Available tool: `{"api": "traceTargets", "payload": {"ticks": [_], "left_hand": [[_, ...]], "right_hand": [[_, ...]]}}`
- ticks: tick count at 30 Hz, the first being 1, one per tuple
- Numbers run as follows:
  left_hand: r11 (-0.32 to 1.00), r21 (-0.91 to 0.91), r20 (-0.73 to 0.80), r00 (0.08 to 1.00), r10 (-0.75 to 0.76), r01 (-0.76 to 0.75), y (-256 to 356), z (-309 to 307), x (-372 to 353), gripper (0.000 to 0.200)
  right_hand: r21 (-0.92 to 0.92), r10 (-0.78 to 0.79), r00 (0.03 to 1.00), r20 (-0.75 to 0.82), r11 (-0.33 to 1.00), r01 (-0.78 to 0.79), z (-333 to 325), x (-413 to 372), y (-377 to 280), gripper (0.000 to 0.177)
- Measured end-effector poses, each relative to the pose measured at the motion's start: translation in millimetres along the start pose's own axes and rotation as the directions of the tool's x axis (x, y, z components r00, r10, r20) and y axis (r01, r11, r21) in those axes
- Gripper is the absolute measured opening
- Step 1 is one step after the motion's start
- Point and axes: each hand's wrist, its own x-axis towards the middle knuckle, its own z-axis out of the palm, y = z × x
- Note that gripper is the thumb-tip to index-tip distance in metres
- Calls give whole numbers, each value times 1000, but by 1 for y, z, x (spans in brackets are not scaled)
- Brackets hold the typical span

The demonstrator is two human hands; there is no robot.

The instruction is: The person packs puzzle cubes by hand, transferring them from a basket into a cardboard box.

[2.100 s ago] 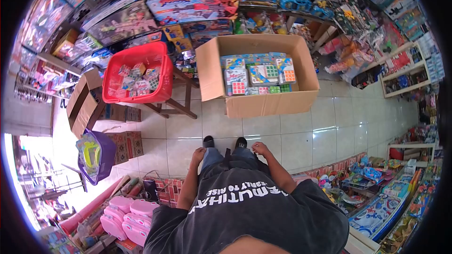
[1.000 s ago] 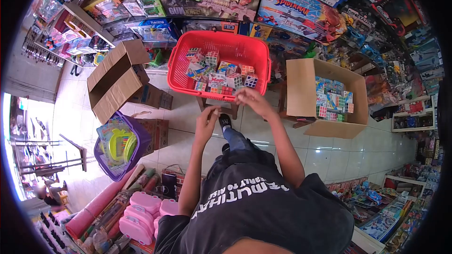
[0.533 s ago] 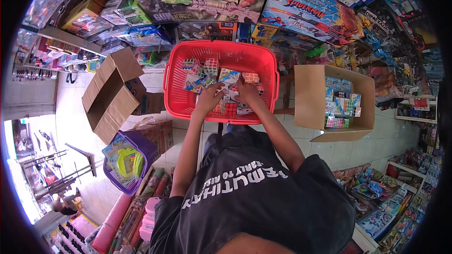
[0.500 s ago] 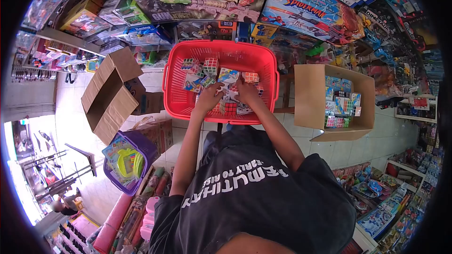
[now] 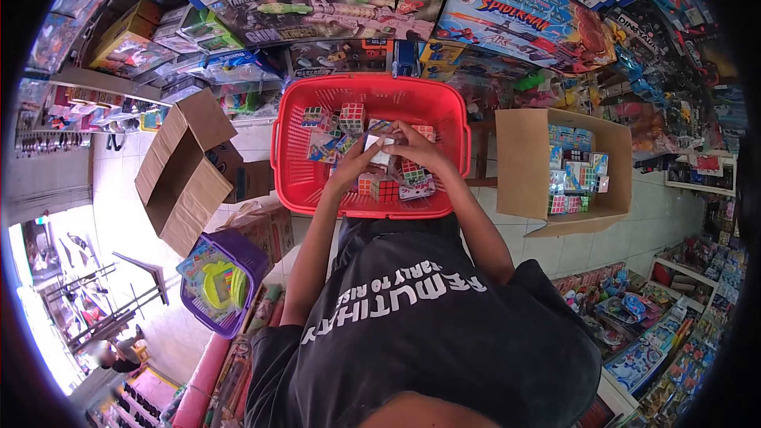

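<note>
A red plastic basket (image 5: 293,166) stands in front of me, holding several packaged puzzle cubes (image 5: 329,123). Both hands are inside it. My left hand (image 5: 354,165) and my right hand (image 5: 418,150) together grip one white-backed puzzle cube pack (image 5: 382,146), lifted a little above the pile. More cube packs (image 5: 399,184) lie under my hands.
To the right an open cardboard box (image 5: 527,166) holds several cube packs. An empty open carton (image 5: 178,162) stands at the left, a purple basket (image 5: 212,289) with toys below it. Boxed toys (image 5: 317,4) fill the shelves behind. Tiled floor runs between.
I turned from the cardboard box to the red basket and stepped close. Both hands reached into it and now hold one cube pack raised from the pile.
</note>
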Motion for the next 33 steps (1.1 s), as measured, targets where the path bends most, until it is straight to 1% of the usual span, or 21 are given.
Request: {"api": "traceTargets", "payload": {"ticks": [2, 6, 8, 9, 10, 11, 12, 14, 15, 18, 22, 24, 25, 26, 27, 28, 29, 30, 31, 32, 33], "left_hand": [[994, 110, -98, 995, 10, 1, 8, 1, -7, 59], [984, 179, -139, 990, 34, -8, 3, -6, -11, 56], [994, 103, -175, 983, 61, -43, 0, -8, -12, 53], [993, 104, -170, 983, 65, -47, -2, -10, -13, 53], [994, 75, -207, 974, 97, -83, -3, -13, -14, 57], [991, 48, -244, 961, 129, -121, -3, -15, -16, 61], [991, 51, -239, 962, 135, -126, 0, -13, -21, 61], [989, 30, -220, 964, 148, -145, 7, -10, -31, 68], [988, 36, -209, 966, 154, -150, 2, -14, -30, 68], [969, 110, -190, 952, 239, -221, -12, -23, -30, 75], [967, 73, -168, 952, 254, -245, 3, -8, -58, 80], [958, 61, -149, 946, 288, -281, 8, -7, -71, 78], [956, 57, -134, 946, 294, -288, 11, -8, -77, 73], [954, 63, -131, 945, 298, -292, 11, -11, -82, 73], [952, 98, -127, 946, 300, -289, 10, -15, -86, 70], [950, 131, -119, 947, 299, -284, 8, -17, -90, 67], [950, 134, -105, 949, 297, -282, 8, -17, -95, 67], [945, 98, -111, 941, 321, -311, 10, -15, -101, 65], [939, 62, -116, 932, 344, -339, 11, -13, -105, 63], [940, 64, -98, 935, 340, -335, 12, -10, -109, 63], [945, 52, -81, 942, 326, -322, 12, -7, -112, 61]], "right_hand": [[-71, -77, 991, -112, 995, 69, 5, -1, 3, 36], [-36, -54, 986, -157, 998, 49, 19, -8, 4, 38], [195, 203, 976, -84, 963, -183, 26, -14, 1, 44], [193, 199, 976, -89, 965, -180, 26, -14, 13, 44], [-127, 121, 991, -51, 984, -127, 25, -11, 35, 50], [-432, 58, 998, 10, 901, -48, 25, -10, 47, 56], [-434, 53, 999, 4, 900, -46, 30, -12, 46, 56], [-698, 356, 934, -21, 664, -269, 43, -16, 45, 65], [-735, 365, 928, -75, 609, -299, 49, -18, 44, 73], [-776, 360, 916, -177, 521, -355, 60, -18, 36, 73], [-783, 321, 924, -206, 513, -352, 58, -9, 42, 74], [-683, 209, 945, -253, 653, -327, 53, -16, 37, 66], [-684, 201, 946, -253, 654, -322, 53, -25, 26, 66], [-468, 172, 949, -264, 837, -282, 53, -36, 16, 60], [-214, 149, 947, -285, 953, -214, 58, -48, 3, 55], [-209, 147, 944, -296, 954, -214, 66, -58, -12, 55], [68, 150, 921, -359, 989, -135, 73, -70, -26, 54], [331, 167, 892, -419, 943, -21, 79, -81, -35, 54], [449, 164, 906, -389, 893, 31, 84, -90, -39, 60], [452, 165, 899, -405, 891, 40, 91, -98, -42, 60], [420, 75, 917, -391, 902, 105, 100, -106, -47, 62]]}}
